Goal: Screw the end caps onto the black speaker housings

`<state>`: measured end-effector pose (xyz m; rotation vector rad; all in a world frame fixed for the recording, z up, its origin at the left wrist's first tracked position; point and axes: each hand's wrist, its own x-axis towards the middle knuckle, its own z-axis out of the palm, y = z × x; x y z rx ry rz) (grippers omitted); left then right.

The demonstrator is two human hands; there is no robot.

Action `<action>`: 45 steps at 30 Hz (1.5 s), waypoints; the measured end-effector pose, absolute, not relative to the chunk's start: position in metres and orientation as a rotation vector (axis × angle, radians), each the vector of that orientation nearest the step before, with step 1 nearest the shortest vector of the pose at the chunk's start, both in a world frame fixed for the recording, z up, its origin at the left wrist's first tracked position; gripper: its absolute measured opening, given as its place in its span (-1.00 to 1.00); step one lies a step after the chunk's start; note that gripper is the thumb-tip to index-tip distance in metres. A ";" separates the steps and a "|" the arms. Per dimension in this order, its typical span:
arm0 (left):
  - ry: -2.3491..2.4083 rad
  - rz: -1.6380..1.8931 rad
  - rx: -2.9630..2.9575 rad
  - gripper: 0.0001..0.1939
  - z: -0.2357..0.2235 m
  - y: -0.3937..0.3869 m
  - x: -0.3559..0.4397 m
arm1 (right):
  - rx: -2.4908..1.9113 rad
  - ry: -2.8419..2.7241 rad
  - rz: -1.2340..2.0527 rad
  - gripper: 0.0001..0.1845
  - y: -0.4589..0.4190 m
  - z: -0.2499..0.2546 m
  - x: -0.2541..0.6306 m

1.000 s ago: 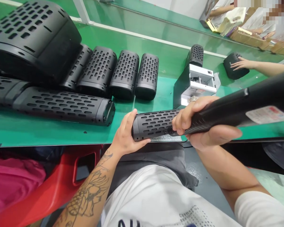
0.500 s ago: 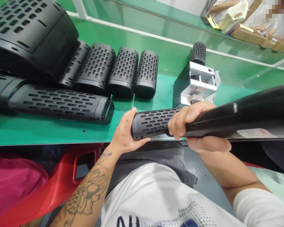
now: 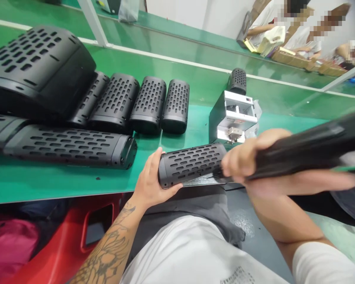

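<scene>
A black perforated housing (image 3: pixel 191 163) lies across the front edge of the green bench (image 3: pixel 47 183). My left hand (image 3: pixel 149 181) cups its left end, fingers curled around it. My right hand (image 3: pixel 254 161) is wrapped around the same long black part further right, where it becomes a smooth dark bar (image 3: pixel 313 150) running off to the right; this side is blurred by motion.
A long perforated housing (image 3: pixel 68 146) lies at the left, with a row of several upright ones (image 3: pixel 148 102) and a large black cover (image 3: pixel 32 67) behind. A small white and black machine (image 3: pixel 232 118) stands beyond my hands. Other people sit at the far right.
The view has tilted and shifted, so the bench sits lower in frame. My right hand and the bar have moved and blur. My left hand keeps its hold on the end.
</scene>
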<state>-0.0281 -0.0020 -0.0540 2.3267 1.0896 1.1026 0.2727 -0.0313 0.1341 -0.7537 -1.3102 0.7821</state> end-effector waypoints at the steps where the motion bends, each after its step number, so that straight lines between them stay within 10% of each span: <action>1: 1.075 1.124 2.337 0.55 -0.055 -0.002 -0.028 | -0.759 -1.252 0.708 -0.27 -0.023 0.139 0.288; 7: 0.956 1.182 2.375 0.47 -0.056 0.002 -0.028 | -0.836 -1.038 0.223 -0.35 0.052 0.118 0.366; 34: 0.959 1.237 2.283 0.09 -0.059 0.006 -0.042 | -0.898 -0.771 0.079 -0.25 0.018 0.011 0.358; 45: 1.005 1.347 2.446 -0.52 0.033 -0.005 -0.006 | -0.708 -0.718 0.171 -0.13 -0.026 0.108 0.338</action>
